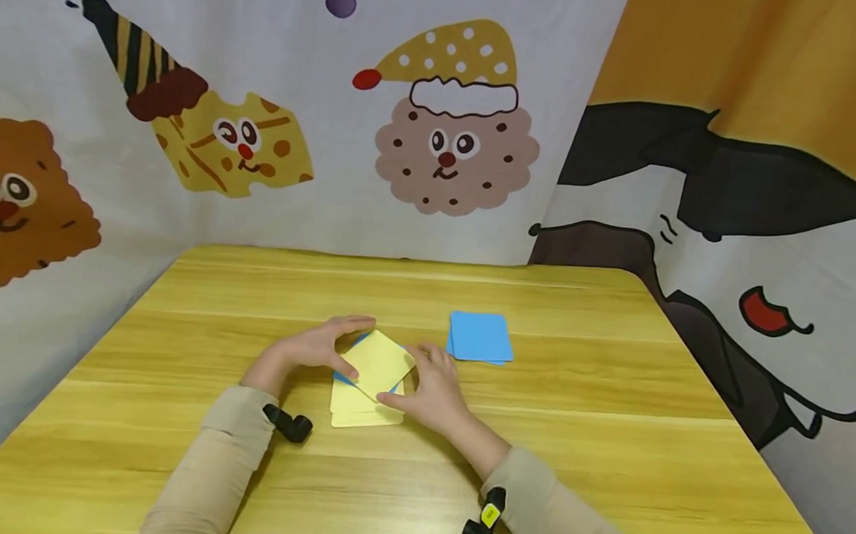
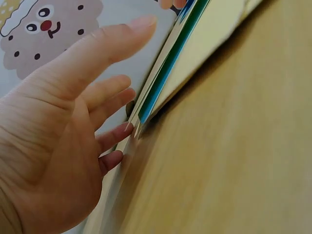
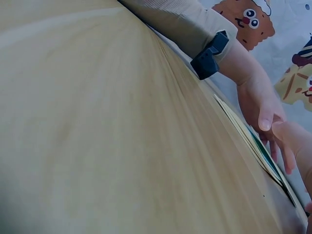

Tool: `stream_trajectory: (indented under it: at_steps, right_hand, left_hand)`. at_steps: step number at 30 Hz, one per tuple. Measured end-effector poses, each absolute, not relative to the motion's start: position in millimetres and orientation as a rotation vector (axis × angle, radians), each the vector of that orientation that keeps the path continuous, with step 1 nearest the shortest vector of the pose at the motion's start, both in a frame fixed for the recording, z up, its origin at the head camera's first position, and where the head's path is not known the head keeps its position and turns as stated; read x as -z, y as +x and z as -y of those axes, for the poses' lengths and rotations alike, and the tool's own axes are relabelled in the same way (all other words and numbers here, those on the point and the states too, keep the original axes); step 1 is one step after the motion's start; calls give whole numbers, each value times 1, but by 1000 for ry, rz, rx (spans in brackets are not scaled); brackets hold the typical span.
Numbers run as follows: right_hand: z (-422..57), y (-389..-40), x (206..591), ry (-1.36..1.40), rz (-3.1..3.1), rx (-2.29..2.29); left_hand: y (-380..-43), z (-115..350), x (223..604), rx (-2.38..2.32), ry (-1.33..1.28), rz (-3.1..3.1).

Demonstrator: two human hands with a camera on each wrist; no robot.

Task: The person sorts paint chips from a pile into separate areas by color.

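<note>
A yellow square sheet (image 1: pixel 377 363) lies turned like a diamond on top of a small stack. Blue edges (image 1: pixel 341 378) show beneath it, and lower yellow sheets (image 1: pixel 366 417) stick out toward the front. My left hand (image 1: pixel 317 345) is at the stack's left side, thumb and fingers spread around the edges. Loosely extended fingers appear in the left wrist view, beside the layered sheets (image 2: pixel 195 58). My right hand (image 1: pixel 433 391) is at the right side, its thumb at the top sheet's front corner and its fingertips near the right corner. Some of its fingers are hidden.
Behind and right of the stack, several blue square sheets (image 1: pixel 481 337) lie slightly askew on one another. The wooden table (image 1: pixel 578 433) ends at a printed cartoon curtain (image 1: pixel 279 221). Black wrist cameras are strapped over both sleeves.
</note>
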State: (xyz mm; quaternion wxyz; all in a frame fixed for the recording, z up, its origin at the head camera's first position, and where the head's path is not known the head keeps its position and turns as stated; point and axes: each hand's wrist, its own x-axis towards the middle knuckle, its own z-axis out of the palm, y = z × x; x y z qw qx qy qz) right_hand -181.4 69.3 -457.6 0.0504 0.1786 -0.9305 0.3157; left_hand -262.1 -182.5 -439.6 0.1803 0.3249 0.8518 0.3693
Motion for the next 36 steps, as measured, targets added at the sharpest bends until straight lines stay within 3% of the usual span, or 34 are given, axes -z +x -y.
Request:
stream_trajectory:
  at_steps: [36]
  right_hand:
    - [-52,-181,459,491,2890,-815]
  left_hand:
    - [-260,175,439,-810,1056,-2515]
